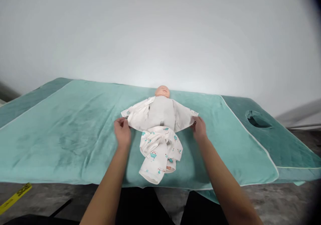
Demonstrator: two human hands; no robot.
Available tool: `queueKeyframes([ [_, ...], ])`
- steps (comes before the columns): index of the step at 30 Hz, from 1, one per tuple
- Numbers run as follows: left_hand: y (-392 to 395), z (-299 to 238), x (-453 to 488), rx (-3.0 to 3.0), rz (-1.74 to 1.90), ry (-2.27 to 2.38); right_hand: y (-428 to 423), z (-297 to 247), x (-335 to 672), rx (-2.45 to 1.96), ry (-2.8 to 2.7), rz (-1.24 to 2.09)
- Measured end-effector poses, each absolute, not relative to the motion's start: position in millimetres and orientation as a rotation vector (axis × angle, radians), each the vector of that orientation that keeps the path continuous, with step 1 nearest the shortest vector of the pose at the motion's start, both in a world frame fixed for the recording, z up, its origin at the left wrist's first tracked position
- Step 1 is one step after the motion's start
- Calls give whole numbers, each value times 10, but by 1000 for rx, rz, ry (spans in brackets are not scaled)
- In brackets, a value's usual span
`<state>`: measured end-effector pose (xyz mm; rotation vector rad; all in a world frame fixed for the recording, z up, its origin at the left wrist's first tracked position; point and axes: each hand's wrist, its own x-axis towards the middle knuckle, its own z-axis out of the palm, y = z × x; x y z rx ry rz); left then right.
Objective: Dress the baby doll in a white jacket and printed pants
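A baby doll lies on its back with its head toward the wall. Its torso is pale grey-white. A white baby shirt spreads out to both sides of it, the front panels lying open. Loose white baby pants with teal and red prints cover the legs, and a bit of a foot shows in one leg opening. My left hand pinches the shirt's edge on the left, below the sleeve. On the opposite side, the fingers of my right hand are closed on the shirt's right edge.
Under the doll is a long bed with a teal cover, wrinkled on the left. A face hole opens at its right end. Behind it rises a plain white wall. A yellow strip with dark lettering shows at lower left.
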<state>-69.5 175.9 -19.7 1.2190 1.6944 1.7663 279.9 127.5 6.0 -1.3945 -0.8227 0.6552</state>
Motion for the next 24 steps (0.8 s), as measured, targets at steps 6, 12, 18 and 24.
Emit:
queueKeyframes([
  [6, 1617, -277, -571, 1848, 1719, 1609, 858, 130, 2632, -1576, -909, 335],
  [12, 1424, -153, -500, 1693, 1238, 1184, 848, 23, 2152, -1423, -1416, 739],
  [18, 1380, -53, -587, 1557, 1007, 908, 853, -77, 2215, -1199, -1605, 990],
  [24, 1355, -53, -648, 1770, 946, 750, 637, 186, 2183, -1092, -1962, 917],
])
